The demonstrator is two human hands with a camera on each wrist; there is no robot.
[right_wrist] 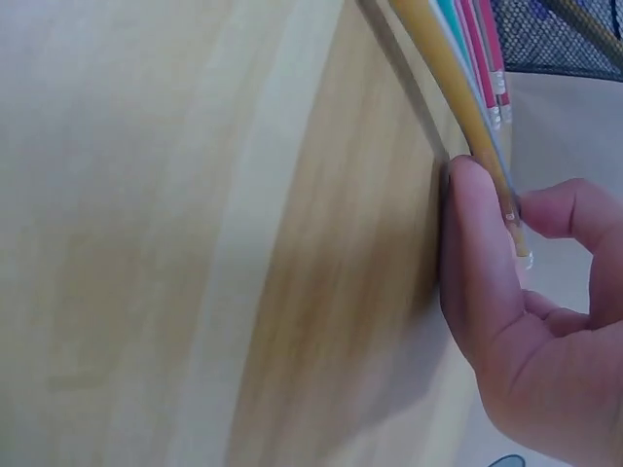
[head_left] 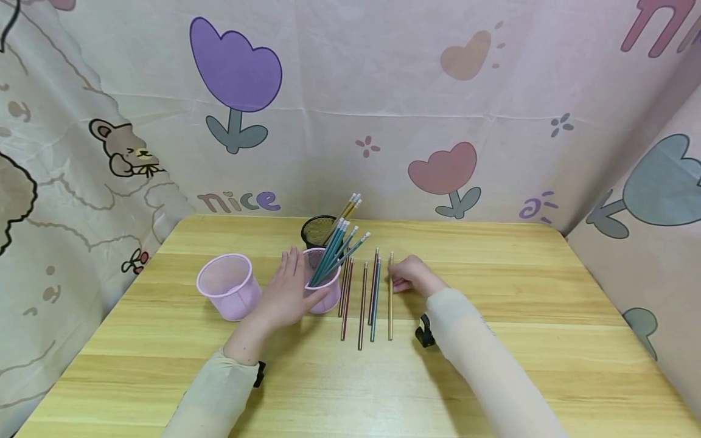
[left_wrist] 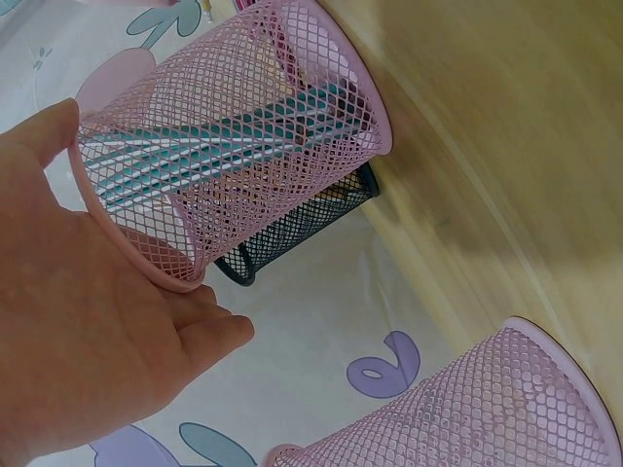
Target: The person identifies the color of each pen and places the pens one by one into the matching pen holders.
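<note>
My left hand (head_left: 282, 292) rests against the rim of a pink mesh pen cup (head_left: 327, 302), its fingers extended along the left side and the thumb in front. Several teal pencils (head_left: 335, 252) with white erasers lean inside this cup, their lower ends showing through the mesh in the left wrist view. On the right, my right hand (head_left: 413, 275) pinches a gold pencil (right_wrist: 453, 88) near its eraser end, between thumb and fingers. The hand's edge is close to the tabletop. Left of it lie several dark red pencils (head_left: 361, 310) and a blue pencil (head_left: 375, 304).
Another pink mesh cup (head_left: 234, 299) stands to the left of my left hand. Behind the pencil-filled pink cup is a black mesh cup (head_left: 314, 230) holding gold pencils (head_left: 350, 207). A patterned cloth (head_left: 339, 73) hangs behind the wooden table (head_left: 526, 340).
</note>
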